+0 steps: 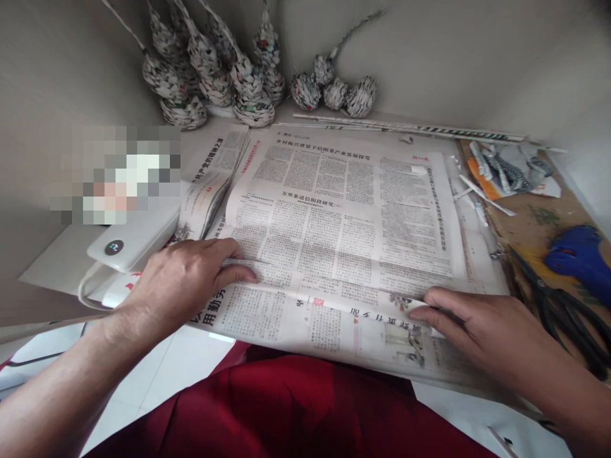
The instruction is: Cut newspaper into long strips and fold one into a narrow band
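Note:
A newspaper sheet (363,222) lies across the table in front of me, its near edge folded or rolled into a narrow strip. My left hand (191,270) pinches the left end of that strip between thumb and fingers. At the strip's right end, my right hand (472,331) is closed on it the same way, thumb along the edge. More newspaper (281,318) lies flat beneath, and a folded stack of newspaper (210,172) sits to the left. The undersides of both hands' fingers are partly hidden.
Woven paper gourds (251,89) stand at the back left, with smaller woven pieces (360,95) beside them. Thin paper sticks (410,127) lie along the back. On the right are black-handled scissors (554,305), a blue tool (580,254) and a patterned cloth (513,165). A white device (138,232) sits left.

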`<state>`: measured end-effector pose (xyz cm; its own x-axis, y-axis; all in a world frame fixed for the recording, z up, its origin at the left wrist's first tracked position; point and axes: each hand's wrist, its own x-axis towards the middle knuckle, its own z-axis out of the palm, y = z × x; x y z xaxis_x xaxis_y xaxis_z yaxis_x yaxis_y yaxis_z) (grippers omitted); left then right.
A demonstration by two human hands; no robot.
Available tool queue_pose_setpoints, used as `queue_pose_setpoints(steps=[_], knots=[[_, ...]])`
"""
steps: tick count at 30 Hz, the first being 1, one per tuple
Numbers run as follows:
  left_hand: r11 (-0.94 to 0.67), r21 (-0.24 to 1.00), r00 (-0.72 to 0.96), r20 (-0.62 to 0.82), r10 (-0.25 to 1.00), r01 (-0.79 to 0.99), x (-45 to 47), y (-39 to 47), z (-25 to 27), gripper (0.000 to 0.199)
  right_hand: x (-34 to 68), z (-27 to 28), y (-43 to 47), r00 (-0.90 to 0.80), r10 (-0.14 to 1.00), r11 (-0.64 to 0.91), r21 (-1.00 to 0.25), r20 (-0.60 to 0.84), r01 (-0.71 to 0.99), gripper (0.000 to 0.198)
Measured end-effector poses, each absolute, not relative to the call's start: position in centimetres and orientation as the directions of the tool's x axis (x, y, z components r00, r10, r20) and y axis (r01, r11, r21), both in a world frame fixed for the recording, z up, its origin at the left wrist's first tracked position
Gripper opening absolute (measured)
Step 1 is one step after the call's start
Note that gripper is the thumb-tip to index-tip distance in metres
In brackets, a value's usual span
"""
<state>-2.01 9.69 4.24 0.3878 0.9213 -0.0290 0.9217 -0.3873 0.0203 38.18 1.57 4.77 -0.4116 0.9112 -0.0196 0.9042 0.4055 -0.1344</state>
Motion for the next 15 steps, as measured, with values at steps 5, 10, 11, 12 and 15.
queue_pose_setpoints(steps=[5, 10, 11, 12, 15], knots=[[-0.449, 0.087, 0.448, 0.033, 0.893, 0.889, -2.56, 9.65, 3.89, 0.048, 38.14, 4.66, 1.46, -0.416, 0.91, 0.412, -0.127, -0.004, 0.902, 0.052], [-0.473, 0.003, 0.472, 0.042, 0.881, 0.881, -2.69, 9.68, 4.02, 0.051, 38.09, 4.67, 1.63, -0.436, 0.9, 0.434, -0.096, -0.004, 0.896, 0.051], [-0.481, -0.032, 0.482, 0.027, 0.876, 0.876, -2.67, 9.73, 4.11, 0.052, 38.12, 4.69, 1.71, -0.442, 0.897, 0.44, -0.093, -0.007, 0.893, 0.052], [-0.488, -0.061, 0.49, 0.015, 0.872, 0.87, -2.66, 9.8, 4.17, 0.054, 38.17, 4.72, 1.78, -0.446, 0.895, 0.443, -0.09, -0.01, 0.892, 0.052], [-0.505, -0.09, 0.508, 0.019, 0.861, 0.859, -2.68, 10.04, 4.18, 0.058, 38.33, 4.76, 1.98, -0.443, 0.896, 0.439, -0.09, -0.021, 0.894, 0.053]])
